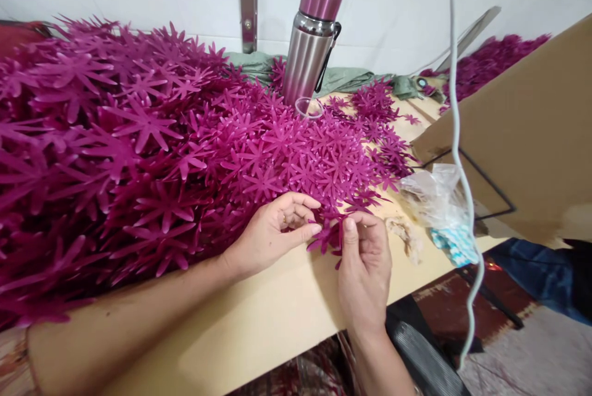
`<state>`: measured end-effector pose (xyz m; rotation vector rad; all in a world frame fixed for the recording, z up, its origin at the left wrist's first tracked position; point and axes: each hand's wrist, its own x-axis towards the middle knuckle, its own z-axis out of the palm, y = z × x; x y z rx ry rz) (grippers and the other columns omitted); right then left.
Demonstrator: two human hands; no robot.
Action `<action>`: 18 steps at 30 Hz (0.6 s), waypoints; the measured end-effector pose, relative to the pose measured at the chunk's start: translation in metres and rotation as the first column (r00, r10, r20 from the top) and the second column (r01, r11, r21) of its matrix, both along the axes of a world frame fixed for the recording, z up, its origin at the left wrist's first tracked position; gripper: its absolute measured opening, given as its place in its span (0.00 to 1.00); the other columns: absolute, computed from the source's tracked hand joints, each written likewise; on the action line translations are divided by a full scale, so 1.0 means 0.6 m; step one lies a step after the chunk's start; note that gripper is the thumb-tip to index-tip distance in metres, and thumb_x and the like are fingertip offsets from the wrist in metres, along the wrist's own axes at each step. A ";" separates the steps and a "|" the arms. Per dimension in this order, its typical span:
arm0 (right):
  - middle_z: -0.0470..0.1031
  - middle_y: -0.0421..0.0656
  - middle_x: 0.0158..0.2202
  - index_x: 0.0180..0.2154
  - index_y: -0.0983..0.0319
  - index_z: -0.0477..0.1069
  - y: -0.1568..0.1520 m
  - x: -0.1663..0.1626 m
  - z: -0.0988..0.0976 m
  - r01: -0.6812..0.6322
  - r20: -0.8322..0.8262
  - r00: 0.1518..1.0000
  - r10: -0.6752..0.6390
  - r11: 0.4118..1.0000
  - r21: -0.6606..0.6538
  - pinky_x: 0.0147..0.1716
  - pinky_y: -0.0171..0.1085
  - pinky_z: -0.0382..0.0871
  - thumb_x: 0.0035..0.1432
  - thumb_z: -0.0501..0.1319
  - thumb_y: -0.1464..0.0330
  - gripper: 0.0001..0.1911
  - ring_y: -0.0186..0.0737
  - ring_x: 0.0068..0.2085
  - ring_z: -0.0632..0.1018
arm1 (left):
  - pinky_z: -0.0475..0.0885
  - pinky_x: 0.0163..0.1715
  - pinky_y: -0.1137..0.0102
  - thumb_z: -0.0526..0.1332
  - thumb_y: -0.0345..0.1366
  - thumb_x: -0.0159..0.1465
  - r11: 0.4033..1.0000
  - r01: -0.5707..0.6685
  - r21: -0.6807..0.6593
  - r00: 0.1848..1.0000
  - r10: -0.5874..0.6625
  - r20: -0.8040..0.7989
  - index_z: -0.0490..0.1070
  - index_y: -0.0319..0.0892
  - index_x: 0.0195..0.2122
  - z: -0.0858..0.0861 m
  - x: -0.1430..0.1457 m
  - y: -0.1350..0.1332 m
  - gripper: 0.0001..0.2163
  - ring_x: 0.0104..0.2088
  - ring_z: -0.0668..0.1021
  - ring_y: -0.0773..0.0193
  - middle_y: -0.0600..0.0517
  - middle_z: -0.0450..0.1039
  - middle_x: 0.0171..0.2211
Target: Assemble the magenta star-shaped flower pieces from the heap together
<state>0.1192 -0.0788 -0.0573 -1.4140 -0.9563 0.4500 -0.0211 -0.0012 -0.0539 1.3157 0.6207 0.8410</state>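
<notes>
Low over the table's front part, my right hand (365, 260) pinches a magenta star-shaped artificial petal piece (327, 237) between thumb and fingers. My left hand (280, 226) is beside it, thumb and index finger closed on a tip of the same magenta material. Whether both hold a single piece or several stacked ones I cannot make out. Just behind the hands spreads a large heap of similar magenta petal pieces (152, 131), which reaches across the left side of the table.
A steel thermos (303, 53) with a purple lid stands in the heap, a clear plastic ring or cup (309, 108) by its base. At right are a cardboard box (527, 131), a plastic bag (437, 195) and a hanging white cable (456, 106). The pale tabletop (259, 316) shows in front.
</notes>
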 end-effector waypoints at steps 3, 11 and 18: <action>0.72 0.39 0.37 0.42 0.57 0.69 0.003 0.003 -0.002 0.086 -0.052 0.995 -0.083 0.994 0.069 0.40 0.37 0.68 0.72 0.59 0.57 0.11 0.36 0.37 0.74 | 0.72 0.39 0.73 0.67 0.32 0.65 0.999 -0.049 0.009 0.999 0.049 -0.021 0.73 0.41 0.50 0.001 -0.001 0.004 0.13 0.37 0.77 0.69 0.53 0.75 0.38; 0.74 0.38 0.40 0.45 0.57 0.70 0.004 0.032 0.004 0.098 -0.283 0.957 -0.059 0.987 0.128 0.44 0.35 0.70 0.64 0.68 0.63 0.12 0.34 0.40 0.76 | 0.71 0.48 0.70 0.64 0.32 0.67 0.983 -0.176 0.056 0.984 0.176 0.011 0.74 0.41 0.52 -0.001 -0.003 0.014 0.12 0.44 0.75 0.66 0.51 0.75 0.43; 0.76 0.41 0.47 0.46 0.57 0.73 0.059 0.076 0.037 0.049 -0.090 0.996 -0.027 0.966 0.254 0.55 0.42 0.71 0.60 0.70 0.70 0.13 0.39 0.49 0.78 | 0.71 0.44 0.73 0.66 0.31 0.66 0.985 -0.169 0.036 0.985 0.168 0.037 0.74 0.41 0.51 0.001 -0.003 0.014 0.12 0.41 0.75 0.68 0.52 0.74 0.41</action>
